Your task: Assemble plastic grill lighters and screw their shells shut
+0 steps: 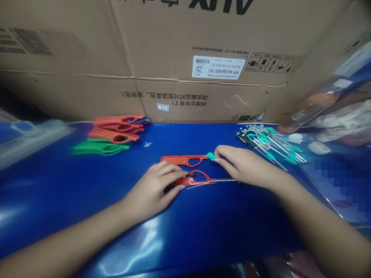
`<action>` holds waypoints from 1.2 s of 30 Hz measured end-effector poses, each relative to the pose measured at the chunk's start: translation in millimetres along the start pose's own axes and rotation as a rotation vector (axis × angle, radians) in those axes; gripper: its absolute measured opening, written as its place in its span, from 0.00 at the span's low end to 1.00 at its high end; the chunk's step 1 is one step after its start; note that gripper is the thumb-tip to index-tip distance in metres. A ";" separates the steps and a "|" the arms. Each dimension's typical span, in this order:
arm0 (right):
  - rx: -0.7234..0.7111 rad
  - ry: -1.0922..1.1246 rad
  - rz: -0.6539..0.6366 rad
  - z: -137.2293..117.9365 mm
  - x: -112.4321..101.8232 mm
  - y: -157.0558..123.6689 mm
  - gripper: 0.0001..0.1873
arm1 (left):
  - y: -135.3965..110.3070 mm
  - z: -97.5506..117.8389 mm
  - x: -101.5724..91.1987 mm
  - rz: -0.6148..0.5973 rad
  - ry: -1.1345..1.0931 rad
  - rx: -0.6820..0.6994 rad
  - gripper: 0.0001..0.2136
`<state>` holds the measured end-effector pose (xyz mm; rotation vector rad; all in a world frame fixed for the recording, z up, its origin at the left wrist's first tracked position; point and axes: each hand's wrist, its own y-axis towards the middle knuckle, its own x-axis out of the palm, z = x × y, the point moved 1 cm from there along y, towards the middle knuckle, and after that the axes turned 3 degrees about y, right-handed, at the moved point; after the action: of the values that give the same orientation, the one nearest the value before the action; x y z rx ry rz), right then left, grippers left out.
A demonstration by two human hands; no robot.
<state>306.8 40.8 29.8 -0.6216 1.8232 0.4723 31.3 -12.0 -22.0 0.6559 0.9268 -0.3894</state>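
My left hand [153, 189] lies on the rear end of a red plastic lighter half-shell [194, 178] on the blue table [87, 193], with its fingers pressing the shell down. A thin metal tube [223, 180] sticks out of that shell to the right, under my right hand. Just behind it lies a second red half-shell [181, 159]. My right hand [243, 165] pinches a small green plastic piece [210, 156] at the right end of that second shell.
A stack of orange and green shells [111, 135] lies at the back left. A pile of metal tubes with green tips [271, 144] lies at the back right. A big cardboard box [174, 58] walls off the back. Plastic bags [333, 112] sit at right.
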 end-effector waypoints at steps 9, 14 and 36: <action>-0.205 -0.058 -0.175 -29.5 20.8 -3.5 0.07 | -0.8 4.2 -1.7 -0.023 -0.043 -0.014 0.10; -0.259 -0.112 -0.169 -30.0 30.8 -1.3 0.08 | 0.6 5.0 -0.9 -0.032 -0.057 -0.011 0.09; -0.425 -0.034 -0.036 -22.6 43.6 3.1 0.11 | 0.3 8.1 -2.4 -0.113 -0.141 -0.104 0.13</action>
<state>276.7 21.7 -4.1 -0.9261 1.6858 0.8515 35.1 -17.1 -16.4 0.4761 0.8454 -0.4790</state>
